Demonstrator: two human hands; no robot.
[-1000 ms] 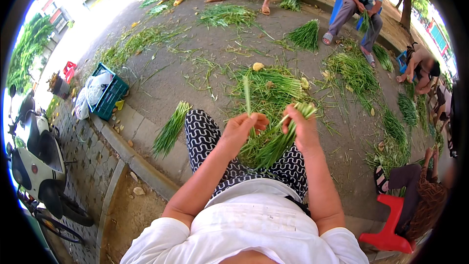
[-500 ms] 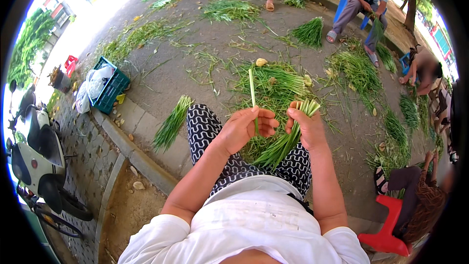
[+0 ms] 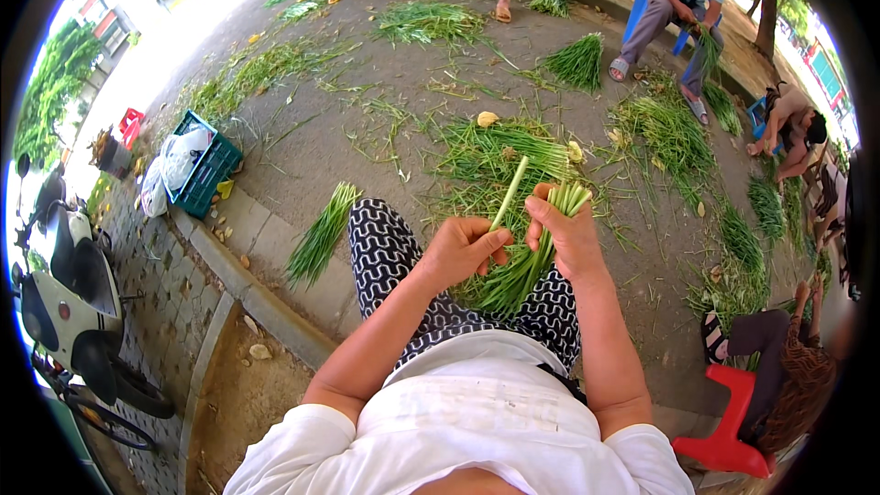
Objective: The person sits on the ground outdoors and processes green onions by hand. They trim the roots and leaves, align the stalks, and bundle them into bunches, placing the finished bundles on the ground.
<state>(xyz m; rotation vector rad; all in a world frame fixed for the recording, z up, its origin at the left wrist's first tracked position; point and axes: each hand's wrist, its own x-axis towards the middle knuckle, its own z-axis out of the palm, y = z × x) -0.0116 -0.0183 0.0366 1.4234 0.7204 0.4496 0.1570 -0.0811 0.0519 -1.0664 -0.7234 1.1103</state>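
My left hand [image 3: 466, 246] pinches a single green stalk [image 3: 511, 191] between thumb and fingers; its pale end points up and leans right. Closed round a bundle of green stalks [image 3: 522, 282], my right hand [image 3: 570, 240] is just to the right. Pale cut ends show above that fist, and thinner green ends hang over my lap. Stalk and bundle are close together. Beyond my hands, a large heap of similar stalks [image 3: 513, 148] lies on the pavement. A neat bunch of stalks [image 3: 321, 234] rests left of my knee.
Left stands a green plastic crate [image 3: 206, 172] with white bags. A kerb [image 3: 257, 298] and a parked scooter [image 3: 69, 302] are farther left. Other people sit ahead and to the right among piles of stalks [image 3: 667, 133]. A red stool [image 3: 731, 431] is at the lower right.
My left hand has drawn slightly lower, and its stalk has tipped from nearly upright toward the bundle on the right. My right hand has shifted slightly left, still holding the bundle.
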